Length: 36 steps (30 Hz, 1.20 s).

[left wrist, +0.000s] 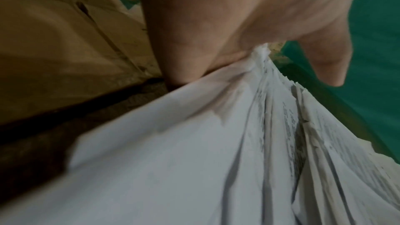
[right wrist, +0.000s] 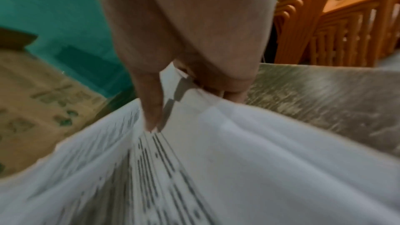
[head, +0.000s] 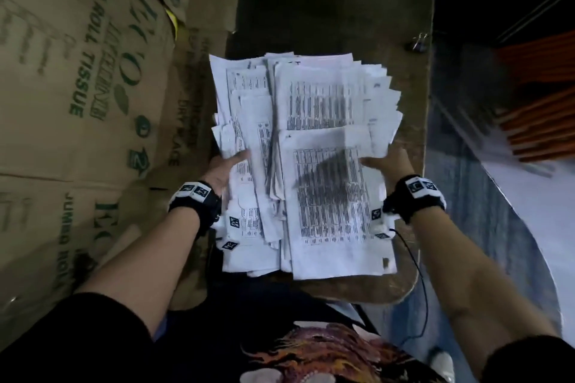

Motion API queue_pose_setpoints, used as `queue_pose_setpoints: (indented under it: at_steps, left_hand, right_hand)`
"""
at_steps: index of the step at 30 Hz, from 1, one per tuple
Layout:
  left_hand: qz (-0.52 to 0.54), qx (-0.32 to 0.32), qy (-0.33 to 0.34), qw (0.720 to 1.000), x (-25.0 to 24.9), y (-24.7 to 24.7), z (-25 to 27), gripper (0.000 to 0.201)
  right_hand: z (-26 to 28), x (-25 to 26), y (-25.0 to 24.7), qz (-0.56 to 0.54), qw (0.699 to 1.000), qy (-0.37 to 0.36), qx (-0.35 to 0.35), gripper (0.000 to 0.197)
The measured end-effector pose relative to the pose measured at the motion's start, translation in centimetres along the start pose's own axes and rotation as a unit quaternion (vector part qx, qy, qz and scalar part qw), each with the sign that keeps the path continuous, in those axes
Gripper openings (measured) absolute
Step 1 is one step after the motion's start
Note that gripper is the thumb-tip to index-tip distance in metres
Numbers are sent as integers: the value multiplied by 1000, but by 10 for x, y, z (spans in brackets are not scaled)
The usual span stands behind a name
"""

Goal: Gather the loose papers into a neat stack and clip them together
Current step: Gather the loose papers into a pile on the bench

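A thick, ragged pile of printed white papers point(head: 311, 158) is lifted off the narrow brown table point(head: 357, 3), with sheets fanning out at the far end. My left hand point(head: 228, 166) grips the pile's left edge, thumb on top and fingers underneath. My right hand point(head: 385, 162) grips the right edge the same way. In the left wrist view the papers point(left wrist: 216, 160) bunch up under my thumb point(left wrist: 324, 61). The right wrist view shows my thumb point(right wrist: 151, 102) pressing on the printed sheets point(right wrist: 194, 177). A black binder clip point(head: 418, 43) lies near the table's far right edge.
Stacked cardboard boxes point(head: 77, 87) of tissue rolls stand close along the left. Orange stacked plastic chairs point(head: 541, 102) are at the right, beyond a pale floor strip. A thin black cable point(head: 420, 283) hangs from my right wrist.
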<state>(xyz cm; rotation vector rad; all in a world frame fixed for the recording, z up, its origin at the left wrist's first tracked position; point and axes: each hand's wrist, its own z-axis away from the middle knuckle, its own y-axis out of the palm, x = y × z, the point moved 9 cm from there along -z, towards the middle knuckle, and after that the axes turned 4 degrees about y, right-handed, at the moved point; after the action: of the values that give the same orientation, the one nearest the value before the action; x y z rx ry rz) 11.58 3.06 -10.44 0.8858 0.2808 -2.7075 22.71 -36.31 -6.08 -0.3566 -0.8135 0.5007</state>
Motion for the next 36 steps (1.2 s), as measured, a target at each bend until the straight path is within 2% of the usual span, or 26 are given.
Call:
queue_pose_setpoints:
  at_steps: [1, 2, 3, 7, 10, 11, 12, 14, 15, 17, 19, 21, 23, 26, 28, 30, 32, 34, 35, 36]
  left_hand:
    - [-20, -6, 5, 1000, -8, 2, 9, 109]
    - [-31, -19, 1, 999, -7, 0, 9, 107]
    - [-48, -27, 5, 998, -10, 1, 14, 103]
    - [-113, -62, 42, 991, -14, 13, 14, 98]
    - [-120, -60, 26, 991, -11, 14, 7, 103]
    - [-112, -59, 32, 991, -12, 13, 2, 104]
    - [-107, -66, 22, 992, -13, 9, 1, 103]
    - [-88, -64, -3, 994, -14, 10, 1, 95]
    - [-74, -64, -6, 995, -16, 12, 2, 87]
    - [-90, -68, 5, 994, -21, 21, 5, 72]
    - [-142, -94, 33, 985, -27, 24, 9, 69]
    - [-149, -111, 42, 982, -26, 22, 9, 63]
    - [-109, -86, 45, 989, -22, 20, 7, 63]
    - [-78, -14, 48, 996, -3, 13, -3, 93]
    - [-67, 21, 56, 996, -7, 12, 7, 89]
    - [-77, 61, 21, 995, -7, 15, 22, 81]
    - [-80, 87, -28, 993, -4, 17, 27, 65]
    - [-65, 89, -60, 992, -6, 13, 24, 81]
    - [-58, 79, -66, 993, -7, 8, 19, 91]
    - [-58, 64, -63, 994, 2, -1, -6, 101]
  right_hand:
    - [1, 5, -3, 3, 1000, 2, -24, 66]
    - [1, 7, -6, 10, 999, 11, -43, 53]
    - [0, 12, -5, 17, 998, 1, -55, 48]
    - [12, 44, 40, 100, 993, -27, -49, 56]
    - [14, 50, 49, 99, 994, -35, -41, 51]
    - [12, 43, 37, 91, 994, -27, -58, 57]
    - [10, 31, 21, 80, 993, -6, -86, 72]
    - [14, -6, -1, 92, 983, 108, -118, 104]
    - [18, -18, 1, 100, 978, 146, -108, 113]
    - [25, -20, 20, 75, 984, 147, -71, 119]
    - [27, -12, 31, 0, 991, 115, -71, 109]
    - [29, -7, 24, -92, 988, 98, -80, 84]
    - [28, -11, 16, -172, 981, 83, -34, 57]
    - [30, -19, 7, -240, 967, 74, 32, 47]
    - [30, -23, 4, -220, 972, 59, 60, 55]
    - [33, -26, 12, -193, 973, 71, 105, 68]
    - [30, -29, 18, -93, 986, 96, 97, 90]
    - [24, -28, 15, -22, 992, 112, 62, 107]
    - [24, -25, 12, -15, 992, 117, 46, 102]
    - [25, -21, 11, -19, 992, 116, 42, 89]
